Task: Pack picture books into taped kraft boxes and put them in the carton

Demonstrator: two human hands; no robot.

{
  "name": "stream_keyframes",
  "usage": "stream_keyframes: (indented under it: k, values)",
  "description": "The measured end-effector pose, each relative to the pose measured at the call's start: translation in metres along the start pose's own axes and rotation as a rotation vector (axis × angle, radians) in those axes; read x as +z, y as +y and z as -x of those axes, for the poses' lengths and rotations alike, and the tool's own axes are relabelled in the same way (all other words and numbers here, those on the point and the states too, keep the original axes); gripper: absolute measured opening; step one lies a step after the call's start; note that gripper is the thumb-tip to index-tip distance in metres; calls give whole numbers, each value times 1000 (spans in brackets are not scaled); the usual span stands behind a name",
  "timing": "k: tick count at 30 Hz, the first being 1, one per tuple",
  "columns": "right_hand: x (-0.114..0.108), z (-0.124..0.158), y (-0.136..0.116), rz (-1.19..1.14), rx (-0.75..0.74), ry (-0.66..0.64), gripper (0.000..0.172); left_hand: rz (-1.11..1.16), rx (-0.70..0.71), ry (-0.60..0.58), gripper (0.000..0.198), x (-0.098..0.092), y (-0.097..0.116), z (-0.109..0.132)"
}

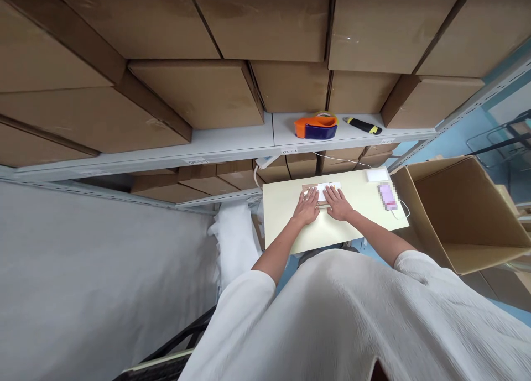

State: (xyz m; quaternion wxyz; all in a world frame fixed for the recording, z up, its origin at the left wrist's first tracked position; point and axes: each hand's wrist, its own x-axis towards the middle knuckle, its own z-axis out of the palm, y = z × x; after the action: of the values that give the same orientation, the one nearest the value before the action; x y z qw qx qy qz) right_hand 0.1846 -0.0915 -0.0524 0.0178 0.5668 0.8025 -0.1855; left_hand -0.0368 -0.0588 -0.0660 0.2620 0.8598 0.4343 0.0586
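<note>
A small flat cardboard piece (309,188) with a white item (324,189) on it lies on the pale yellow table (282,209). My left hand (307,206) rests flat on its left part, fingers stretched out. My right hand (338,202) lies flat on its right part, fingers also extended. Both hands press down on the piece side by side.
An orange and blue tape dispenser (315,125) and a yellow-black utility knife (364,125) lie on the grey shelf (232,140) among cardboard boxes (199,90). A white box (376,175) and a pink phone (387,196) sit on the table's right. An open carton (464,209) stands at right.
</note>
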Motion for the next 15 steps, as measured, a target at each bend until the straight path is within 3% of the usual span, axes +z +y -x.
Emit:
stream_keyframes:
  k: [4,15]
  values:
    - [8,2,5,27,10,-6,102,-72,-27,-29,97,5,-6,2]
    - [13,12,15,-9,131,74,113,-32,-166,49,111,12,-2,10]
